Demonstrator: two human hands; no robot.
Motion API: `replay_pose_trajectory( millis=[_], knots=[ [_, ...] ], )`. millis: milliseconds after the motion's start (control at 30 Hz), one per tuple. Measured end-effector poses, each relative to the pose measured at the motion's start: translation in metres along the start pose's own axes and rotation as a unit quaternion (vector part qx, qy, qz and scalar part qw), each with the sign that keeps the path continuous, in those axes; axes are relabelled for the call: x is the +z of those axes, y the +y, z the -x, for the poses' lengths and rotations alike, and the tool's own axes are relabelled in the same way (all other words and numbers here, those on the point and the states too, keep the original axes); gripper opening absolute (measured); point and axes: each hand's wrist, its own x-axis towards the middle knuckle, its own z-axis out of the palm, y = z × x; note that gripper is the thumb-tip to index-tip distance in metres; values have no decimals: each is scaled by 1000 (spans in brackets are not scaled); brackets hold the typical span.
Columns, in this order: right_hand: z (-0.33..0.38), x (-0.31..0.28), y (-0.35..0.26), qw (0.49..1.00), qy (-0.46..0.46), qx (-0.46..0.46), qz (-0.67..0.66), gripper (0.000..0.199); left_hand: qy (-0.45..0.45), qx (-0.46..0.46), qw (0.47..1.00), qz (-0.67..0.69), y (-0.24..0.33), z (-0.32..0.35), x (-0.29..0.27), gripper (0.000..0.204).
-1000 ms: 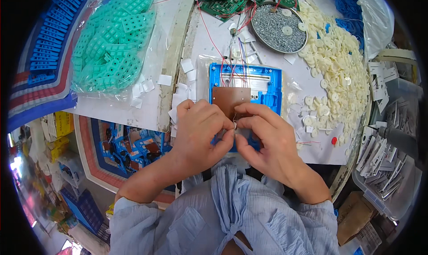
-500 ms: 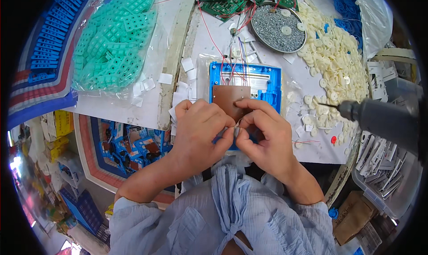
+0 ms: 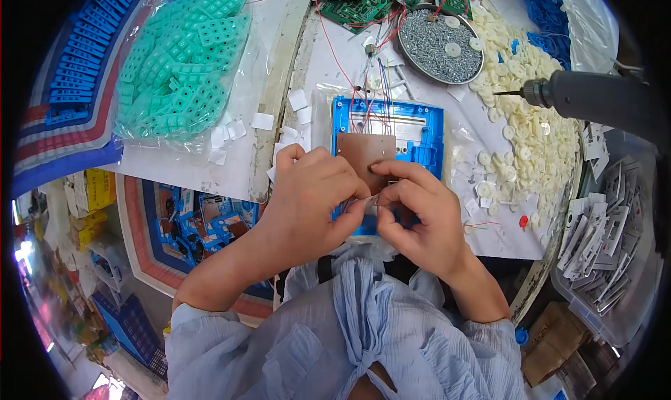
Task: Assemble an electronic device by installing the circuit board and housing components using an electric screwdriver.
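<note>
Both hands meet at the near edge of the blue plastic housing (image 3: pixel 419 131): left hand (image 3: pixel 311 197) and right hand (image 3: pixel 419 215) pinch thin wires (image 3: pixel 363 203) together, fingers closed. Brown circuit board (image 3: pixel 365 152) sits at 12 o'clock; electric screwdriver (image 3: pixel 594 96) at 2 o'clock, screw dish (image 3: pixel 440 47) farther.

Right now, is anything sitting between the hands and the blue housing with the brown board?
Nothing visible does. The left hand and right hand already rest on the blue housing, fingertips at the brown board. The power screwdriver hangs off to the right.
</note>
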Motion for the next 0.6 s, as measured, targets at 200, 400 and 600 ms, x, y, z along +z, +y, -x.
replay_pose_trajectory(
  millis=[200,400,600],
  knots=[
    [0,-1,-12,999,13,-28,37,20,7,16,1000,6,2,2,2,10],
    [5,3,0,986,37,-105,121,27,39,42,996,-63,7,6,10,14],
    [7,8,7,976,77,-150,135,28,45,11,996,-71,8,3,11,28]
  ],
)
